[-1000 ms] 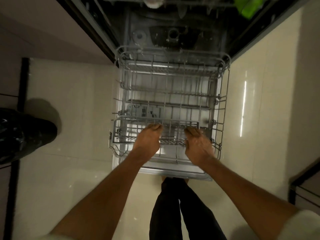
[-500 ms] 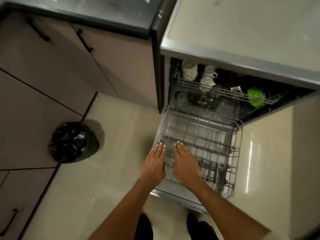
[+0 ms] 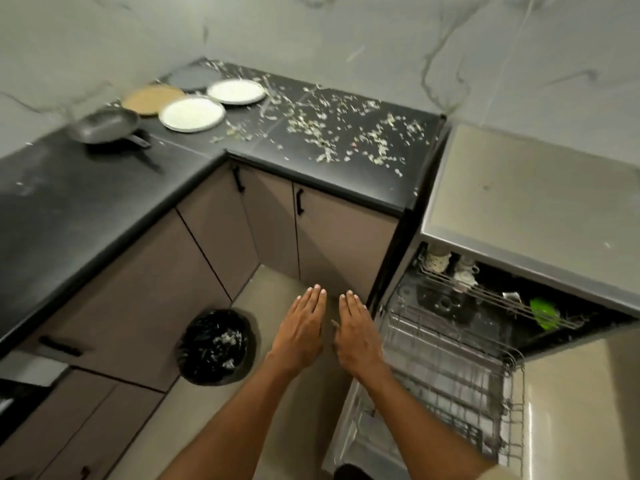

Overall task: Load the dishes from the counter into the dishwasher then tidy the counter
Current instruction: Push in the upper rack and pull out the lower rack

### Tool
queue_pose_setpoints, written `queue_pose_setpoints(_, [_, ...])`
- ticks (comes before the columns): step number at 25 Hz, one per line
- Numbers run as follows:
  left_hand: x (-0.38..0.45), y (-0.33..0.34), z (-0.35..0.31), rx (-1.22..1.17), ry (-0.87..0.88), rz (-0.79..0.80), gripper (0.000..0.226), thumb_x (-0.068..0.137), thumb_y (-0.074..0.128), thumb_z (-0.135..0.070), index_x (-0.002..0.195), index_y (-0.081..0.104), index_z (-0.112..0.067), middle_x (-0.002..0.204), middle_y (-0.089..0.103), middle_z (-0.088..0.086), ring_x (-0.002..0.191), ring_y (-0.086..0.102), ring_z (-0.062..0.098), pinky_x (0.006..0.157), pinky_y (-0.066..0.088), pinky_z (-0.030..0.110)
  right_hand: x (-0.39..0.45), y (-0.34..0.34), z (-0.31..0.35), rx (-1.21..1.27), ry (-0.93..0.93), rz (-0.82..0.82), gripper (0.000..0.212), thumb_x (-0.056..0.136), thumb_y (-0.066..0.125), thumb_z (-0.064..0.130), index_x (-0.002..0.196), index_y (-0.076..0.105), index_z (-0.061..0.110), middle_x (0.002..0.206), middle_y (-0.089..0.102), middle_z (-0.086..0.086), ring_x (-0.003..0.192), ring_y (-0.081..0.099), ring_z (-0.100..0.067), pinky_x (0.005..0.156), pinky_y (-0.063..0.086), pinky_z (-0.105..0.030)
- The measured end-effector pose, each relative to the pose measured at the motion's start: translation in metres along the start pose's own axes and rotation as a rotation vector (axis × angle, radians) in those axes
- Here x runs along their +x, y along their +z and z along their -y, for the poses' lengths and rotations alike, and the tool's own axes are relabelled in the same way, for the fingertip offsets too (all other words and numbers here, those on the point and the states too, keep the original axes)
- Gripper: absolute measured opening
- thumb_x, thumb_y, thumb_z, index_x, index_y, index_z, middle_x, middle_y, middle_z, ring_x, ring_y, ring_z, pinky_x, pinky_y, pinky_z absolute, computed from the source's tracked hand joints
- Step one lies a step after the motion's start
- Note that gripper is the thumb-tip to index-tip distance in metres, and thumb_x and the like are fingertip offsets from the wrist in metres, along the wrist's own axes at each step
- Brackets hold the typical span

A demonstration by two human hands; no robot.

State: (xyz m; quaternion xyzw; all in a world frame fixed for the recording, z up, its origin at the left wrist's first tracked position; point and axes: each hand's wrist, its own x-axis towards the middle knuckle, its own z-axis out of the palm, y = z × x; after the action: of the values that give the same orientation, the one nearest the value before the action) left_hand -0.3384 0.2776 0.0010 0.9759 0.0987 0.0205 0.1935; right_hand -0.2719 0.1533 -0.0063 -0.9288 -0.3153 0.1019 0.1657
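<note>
Both hands are held out flat with straight fingers together, holding nothing, the left hand point(image 3: 300, 336) just beside the right hand point(image 3: 356, 337), over the floor between the black bin point(image 3: 216, 346) and the dishwasher's pulled-out lower rack point(image 3: 450, 368). On the far left of the black counter point(image 3: 346, 168) lie two white plates point(image 3: 192, 114), a tan plate point(image 3: 150, 98), a grey plate point(image 3: 188, 77) and a dark pan point(image 3: 104, 126), with pale scraps point(image 3: 329, 133) scattered to their right.

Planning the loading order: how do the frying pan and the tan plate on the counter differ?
The frying pan is dark, deep-walled and has a handle; the tan plate is light brown, flat and has no handle. The pan sits nearer the counter's front edge, the plate nearer the wall. Both look empty.
</note>
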Motion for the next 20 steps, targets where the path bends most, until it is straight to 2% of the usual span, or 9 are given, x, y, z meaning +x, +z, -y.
queue_pose_setpoints(2, [0.011, -0.033, 0.018, 0.008, -0.033, -0.049, 0.073, 0.095, 0.042, -0.012, 0.158, 0.006, -0.007, 0.166, 0.004, 0.010, 0.153, -0.001, 0.020, 0.125, 0.002, 0.034, 0.029, -0.017, 0.028, -0.012, -0.045, -0.034, 0.063, 0.104, 0.040, 0.026, 0.158, 0.017, 0.004, 0.166, 0.012, -0.015, 0.155, 0.007, -0.024, 0.120, -0.006, -0.029])
queue_pose_setpoints(8, [0.069, -0.095, 0.073, 0.029, -0.055, -0.171, 0.072, 0.097, 0.043, -0.010, 0.158, 0.006, -0.011, 0.166, 0.003, 0.007, 0.153, -0.002, 0.016, 0.122, -0.004, 0.029, 0.124, -0.052, 0.078, -0.022, -0.100, -0.116, 0.062, 0.105, 0.039, 0.029, 0.159, 0.016, 0.006, 0.167, 0.012, -0.013, 0.155, 0.007, -0.022, 0.124, 0.001, -0.032])
queue_pose_setpoints(20, [0.277, -0.165, 0.193, 0.084, -0.070, -0.150, 0.072, 0.097, 0.041, -0.008, 0.158, 0.002, -0.010, 0.166, 0.001, 0.007, 0.153, -0.002, 0.017, 0.125, 0.000, 0.031, 0.364, -0.079, 0.127, -0.004, -0.135, -0.181, 0.062, 0.105, 0.041, 0.022, 0.159, 0.016, 0.008, 0.167, 0.015, -0.009, 0.155, 0.009, -0.019, 0.125, 0.001, -0.030])
